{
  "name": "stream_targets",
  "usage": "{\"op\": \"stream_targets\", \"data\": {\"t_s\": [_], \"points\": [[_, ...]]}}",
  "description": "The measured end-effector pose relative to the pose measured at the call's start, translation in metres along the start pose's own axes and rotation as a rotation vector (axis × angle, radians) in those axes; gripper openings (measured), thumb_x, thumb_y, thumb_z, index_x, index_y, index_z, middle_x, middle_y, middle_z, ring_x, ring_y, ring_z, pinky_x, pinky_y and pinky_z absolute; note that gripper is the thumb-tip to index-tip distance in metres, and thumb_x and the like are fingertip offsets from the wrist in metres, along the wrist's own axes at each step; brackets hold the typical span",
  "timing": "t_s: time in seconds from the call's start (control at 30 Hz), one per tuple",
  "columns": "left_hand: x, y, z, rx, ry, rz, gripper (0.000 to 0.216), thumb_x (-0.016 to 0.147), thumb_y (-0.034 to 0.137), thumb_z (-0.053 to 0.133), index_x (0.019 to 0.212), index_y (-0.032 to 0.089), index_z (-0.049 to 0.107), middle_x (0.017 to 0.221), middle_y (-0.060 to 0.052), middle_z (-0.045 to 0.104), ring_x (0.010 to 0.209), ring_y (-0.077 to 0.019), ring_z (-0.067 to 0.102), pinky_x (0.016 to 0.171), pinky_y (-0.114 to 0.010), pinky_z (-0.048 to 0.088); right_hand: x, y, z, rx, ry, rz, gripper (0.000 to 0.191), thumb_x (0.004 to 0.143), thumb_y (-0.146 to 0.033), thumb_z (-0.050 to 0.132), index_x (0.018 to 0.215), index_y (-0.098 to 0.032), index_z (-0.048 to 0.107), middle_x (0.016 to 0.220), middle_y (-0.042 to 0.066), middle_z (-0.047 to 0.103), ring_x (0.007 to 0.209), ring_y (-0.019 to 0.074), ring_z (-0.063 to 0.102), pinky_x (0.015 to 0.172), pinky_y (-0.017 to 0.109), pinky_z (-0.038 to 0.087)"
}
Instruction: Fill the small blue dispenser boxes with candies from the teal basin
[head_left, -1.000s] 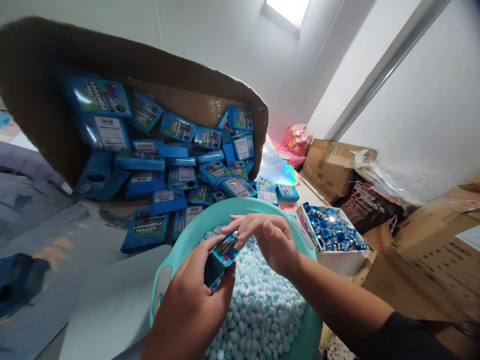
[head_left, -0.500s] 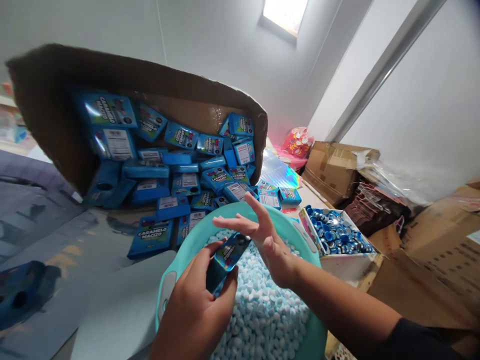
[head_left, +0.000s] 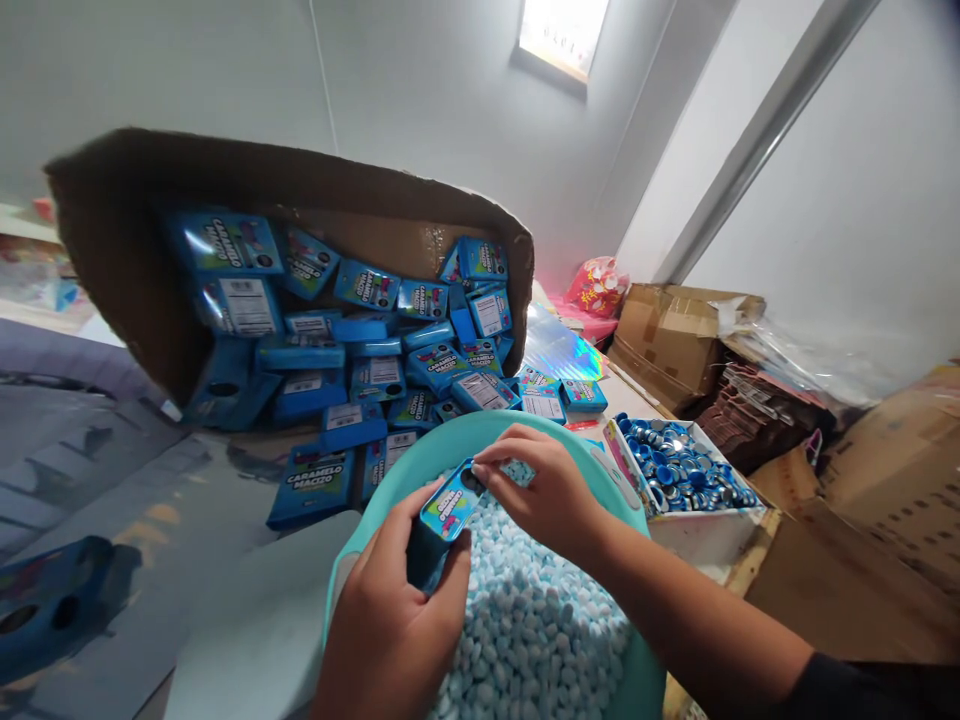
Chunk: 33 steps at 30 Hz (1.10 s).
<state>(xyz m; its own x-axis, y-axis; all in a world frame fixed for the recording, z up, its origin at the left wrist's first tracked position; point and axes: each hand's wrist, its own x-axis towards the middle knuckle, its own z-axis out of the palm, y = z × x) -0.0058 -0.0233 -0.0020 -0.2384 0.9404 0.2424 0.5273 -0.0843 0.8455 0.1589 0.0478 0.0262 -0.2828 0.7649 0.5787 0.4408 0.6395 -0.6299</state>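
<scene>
My left hand (head_left: 397,610) grips a small blue candy box (head_left: 448,506) above a teal basin (head_left: 615,480) heaped with pale blue candies (head_left: 532,620). My right hand (head_left: 544,490) has its fingers pinched at the box's top end, by a round hole; whether anything is between the fingertips is too small to tell. A big tilted cardboard carton (head_left: 105,240) behind the basin spills several identical blue boxes (head_left: 375,350) onto the table.
A white tray of blue and silver caps (head_left: 679,465) stands to the right of the basin. Brown cartons (head_left: 667,335) and clear plastic bags line the right wall. A shiny holographic sheet (head_left: 555,345) and a red bag (head_left: 596,285) lie further back.
My right hand, open with fingers spread half a second ago, has closed into a pinch at the top of the box. The view has tipped slightly downward.
</scene>
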Motion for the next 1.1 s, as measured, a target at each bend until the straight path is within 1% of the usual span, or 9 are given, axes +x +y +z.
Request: {"op": "stream_targets", "data": {"t_s": [0.27, 0.43, 0.5, 0.67, 0.83, 0.9, 0.97, 1.03, 1.1], "points": [[0.001, 0.001, 0.003, 0.005, 0.004, 0.052, 0.041, 0.082, 0.043, 0.062, 0.119, 0.027, 0.065, 0.101, -0.003, 0.075, 0.068, -0.0174, 0.068, 0.058, -0.026, 0.054, 0.000, -0.003, -0.001, 0.016, -0.045, 0.000, 0.015, 0.091, -0.025, 0.064, 0.083, -0.017, 0.074, 0.078, 0.005, 0.068, 0.071, 0.0147, 0.061, 0.068, 0.030, 0.048], [0.001, -0.008, 0.008, 0.028, 0.024, 0.102, 0.040, 0.084, 0.042, 0.060, 0.121, 0.027, 0.063, 0.110, -0.004, 0.074, 0.098, -0.0232, 0.071, 0.076, -0.029, 0.058, -0.001, -0.003, 0.002, 0.042, -0.056, -0.027, 0.011, 0.088, -0.021, 0.066, 0.083, -0.017, 0.074, 0.078, 0.004, 0.068, 0.071, 0.0146, 0.061, 0.069, 0.029, 0.049], [0.002, -0.012, 0.009, 0.021, 0.020, 0.095, 0.044, 0.085, 0.048, 0.060, 0.123, 0.026, 0.062, 0.109, -0.006, 0.074, 0.093, -0.0241, 0.072, 0.074, -0.030, 0.059, -0.002, -0.003, 0.003, 0.063, -0.035, -0.022, 0.011, 0.088, -0.023, 0.065, 0.087, -0.017, 0.074, 0.080, 0.005, 0.069, 0.073, 0.0152, 0.062, 0.071, 0.030, 0.050], [0.003, -0.012, 0.006, -0.006, 0.012, 0.006, 0.051, 0.082, 0.054, 0.064, 0.125, 0.027, 0.061, 0.105, -0.006, 0.074, 0.070, -0.0208, 0.070, 0.050, -0.026, 0.053, -0.004, -0.005, 0.003, 0.129, 0.026, 0.004, 0.019, 0.091, -0.032, 0.064, 0.100, -0.018, 0.072, 0.089, 0.007, 0.073, 0.082, 0.0176, 0.066, 0.078, 0.034, 0.053], [0.002, 0.002, -0.001, -0.056, 0.070, -0.054, 0.051, 0.081, 0.058, 0.063, 0.123, 0.029, 0.063, 0.101, -0.006, 0.075, 0.077, -0.0260, 0.072, 0.065, -0.036, 0.060, -0.002, 0.013, 0.009, 0.237, 0.050, 0.266, 0.031, 0.099, -0.028, 0.044, 0.122, -0.020, 0.062, 0.109, 0.009, 0.071, 0.100, 0.0185, 0.066, 0.091, 0.036, 0.053], [0.000, 0.010, -0.005, -0.076, 0.121, -0.109, 0.051, 0.081, 0.059, 0.062, 0.122, 0.028, 0.062, 0.103, -0.007, 0.074, 0.088, -0.0289, 0.072, 0.077, -0.042, 0.060, -0.003, 0.019, 0.011, 0.046, -0.158, 0.363, 0.034, 0.099, -0.027, 0.041, 0.124, -0.018, 0.062, 0.117, 0.013, 0.068, 0.111, 0.0230, 0.063, 0.098, 0.043, 0.050], [0.000, 0.017, -0.008, -0.098, 0.148, -0.155, 0.052, 0.080, 0.060, 0.064, 0.121, 0.028, 0.061, 0.106, -0.007, 0.073, 0.096, -0.0309, 0.071, 0.088, -0.048, 0.058, -0.007, 0.021, 0.015, -0.232, -0.500, 0.401, 0.040, 0.098, -0.038, 0.045, 0.125, -0.015, 0.063, 0.125, 0.019, 0.064, 0.121, 0.0326, 0.057, 0.103, 0.054, 0.044], [-0.001, 0.021, -0.010, -0.121, 0.140, -0.187, 0.054, 0.078, 0.060, 0.065, 0.122, 0.028, 0.060, 0.108, -0.007, 0.072, 0.097, -0.0313, 0.070, 0.091, -0.051, 0.056, -0.012, 0.018, 0.019, -0.430, -0.759, 0.391, 0.059, 0.095, -0.056, 0.049, 0.131, -0.011, 0.060, 0.132, 0.025, 0.058, 0.128, 0.0412, 0.050, 0.104, 0.063, 0.039], [-0.001, 0.022, -0.010, -0.136, 0.125, -0.202, 0.055, 0.078, 0.059, 0.065, 0.123, 0.028, 0.060, 0.107, -0.007, 0.072, 0.098, -0.0313, 0.070, 0.093, -0.052, 0.055, -0.016, 0.013, 0.022, -0.499, -0.875, 0.361, 0.083, 0.089, -0.071, 0.049, 0.141, -0.006, 0.051, 0.141, 0.030, 0.050, 0.134, 0.0449, 0.043, 0.106, 0.063, 0.037]]}}
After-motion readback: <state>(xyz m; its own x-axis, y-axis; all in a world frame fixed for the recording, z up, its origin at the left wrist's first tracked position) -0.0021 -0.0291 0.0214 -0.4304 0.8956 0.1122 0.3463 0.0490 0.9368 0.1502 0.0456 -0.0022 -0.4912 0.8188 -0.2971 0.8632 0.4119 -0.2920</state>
